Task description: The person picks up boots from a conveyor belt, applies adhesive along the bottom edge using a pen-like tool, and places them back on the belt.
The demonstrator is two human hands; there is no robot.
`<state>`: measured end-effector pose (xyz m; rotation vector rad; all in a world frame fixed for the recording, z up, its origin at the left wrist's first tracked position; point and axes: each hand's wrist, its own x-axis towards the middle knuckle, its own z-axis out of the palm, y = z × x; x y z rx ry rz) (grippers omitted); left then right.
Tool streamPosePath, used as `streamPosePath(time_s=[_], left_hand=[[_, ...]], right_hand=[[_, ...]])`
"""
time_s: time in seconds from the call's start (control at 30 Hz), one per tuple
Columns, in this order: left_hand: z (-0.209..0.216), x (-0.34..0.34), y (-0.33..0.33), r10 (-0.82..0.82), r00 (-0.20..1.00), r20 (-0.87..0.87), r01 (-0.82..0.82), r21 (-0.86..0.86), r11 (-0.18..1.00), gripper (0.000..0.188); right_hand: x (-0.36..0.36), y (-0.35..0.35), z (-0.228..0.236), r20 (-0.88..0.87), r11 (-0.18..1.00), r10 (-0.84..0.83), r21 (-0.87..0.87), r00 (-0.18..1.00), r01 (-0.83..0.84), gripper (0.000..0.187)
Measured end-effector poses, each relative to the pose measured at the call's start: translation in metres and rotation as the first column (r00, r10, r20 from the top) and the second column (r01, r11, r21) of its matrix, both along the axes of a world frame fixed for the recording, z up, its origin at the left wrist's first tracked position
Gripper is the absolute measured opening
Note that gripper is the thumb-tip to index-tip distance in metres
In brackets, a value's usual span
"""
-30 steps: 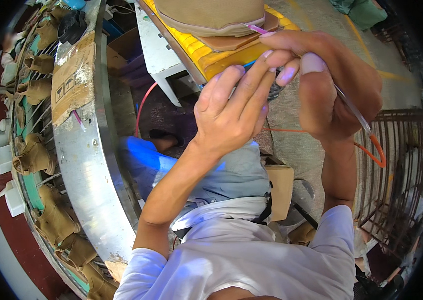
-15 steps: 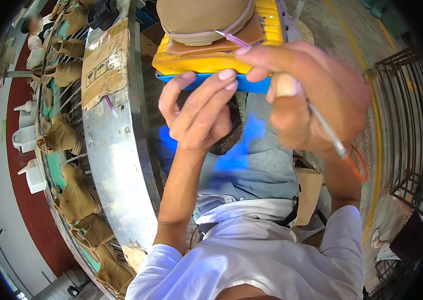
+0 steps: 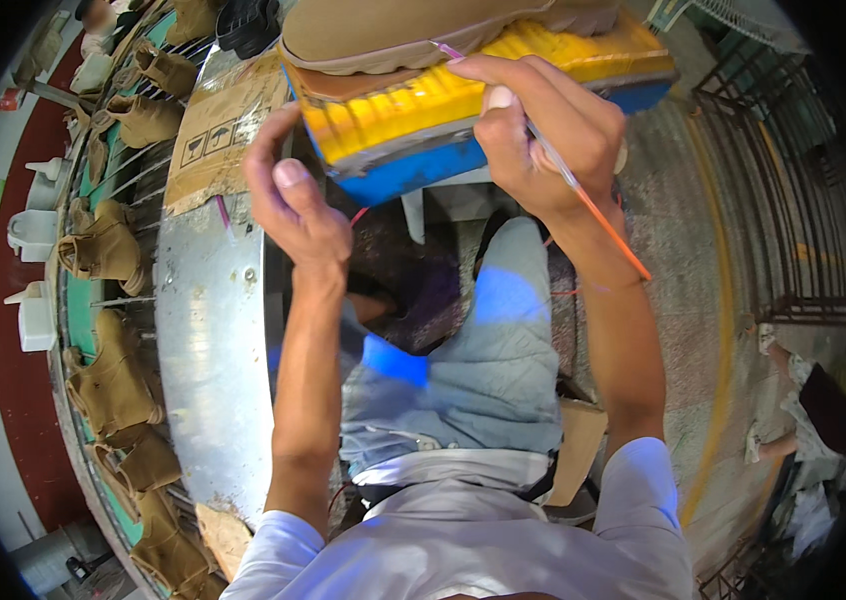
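So the tan shoe point(image 3: 413, 30) was sitting on top of the yellow and blue block point(image 3: 463, 110), right at the front edge of it, sole side down as far as I could tell. The right hand point(image 3: 543, 130) was closed around a thin brush with an orange handle point(image 3: 593, 205), pinched like a pen, with the tip poking up at the shoe's lower edge just above the block. The left hand point(image 3: 293, 200) was half open, fingers curled, thumb out, resting against the left end of the block and not really gripping anything that I could see.

Handling-wise, I'd guess that shoe was light and pretty soft in the upper, looked like suede or something fuzzy, so it'd dent and mark if squeezed. The sole edge seemed the stiffer part, and that's where I'd take hold, heel end or the sides low down. The brush looked light and whippy, best held near the tip for control.

Left of the block there was a curved metal rim point(image 3: 213, 330) and beyond that a rack of more tan boots point(image 3: 108, 385).
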<state>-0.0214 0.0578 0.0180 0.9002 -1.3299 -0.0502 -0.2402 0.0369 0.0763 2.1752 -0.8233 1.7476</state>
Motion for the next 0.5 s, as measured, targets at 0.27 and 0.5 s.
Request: streamPosePath(time_s=[0.27,0.5], left_hand=[[0.039,-0.006,-0.023,0.163,0.878,0.45,-0.286,0.219,0.933,0.084],[0.039,-0.007,-0.037,0.122,0.904,0.41,-0.253,0.282,0.925,0.1]], right_hand=[[-0.036,-0.04,-0.001,-0.172,0.986,-0.154,-0.096,0.973,0.139,0.025],[-0.056,-0.043,0.0,-0.279,0.964,-0.244,-0.177,0.929,0.2,0.03]])
